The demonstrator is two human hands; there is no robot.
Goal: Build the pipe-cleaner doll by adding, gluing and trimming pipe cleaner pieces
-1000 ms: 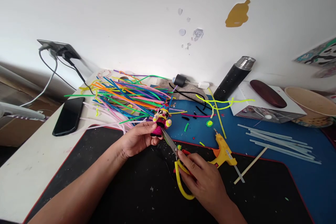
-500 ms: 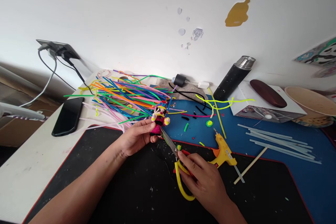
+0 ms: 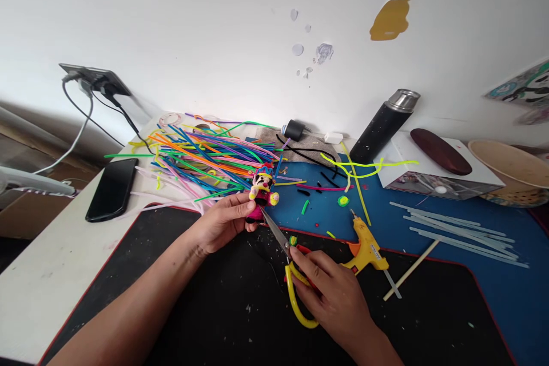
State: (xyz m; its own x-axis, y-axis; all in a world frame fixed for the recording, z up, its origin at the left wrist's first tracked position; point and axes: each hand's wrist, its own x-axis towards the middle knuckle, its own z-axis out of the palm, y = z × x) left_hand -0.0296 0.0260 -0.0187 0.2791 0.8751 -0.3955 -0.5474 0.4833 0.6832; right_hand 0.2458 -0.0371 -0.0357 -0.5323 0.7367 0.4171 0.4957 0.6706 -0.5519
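My left hand (image 3: 229, 218) is closed around a small pipe-cleaner doll (image 3: 260, 191), upright, with a black-and-yellow head, blue-and-pink top and magenta lower body. In my right hand (image 3: 328, 291) is a pair of scissors (image 3: 278, 233) with yellow handles. Their blades look closed, and the tips meet the doll's dark middle; whether they press into it I cannot tell. Just beyond the scissors lies a small green-and-yellow coil (image 3: 293, 241). Something red shows behind my right fingers, mostly hidden.
A large heap of coloured pipe cleaners (image 3: 206, 154) lies behind my left hand. To the right are a yellow glue gun (image 3: 367, 246), glue sticks (image 3: 463, 231), a wooden stick (image 3: 412, 270), a black flask (image 3: 381, 128) and a white box (image 3: 398, 166). A phone (image 3: 112, 190) lies at left.
Both hands hold nearly the same pose, with the scissor tips still at the doll's middle. The view has shifted very slightly.
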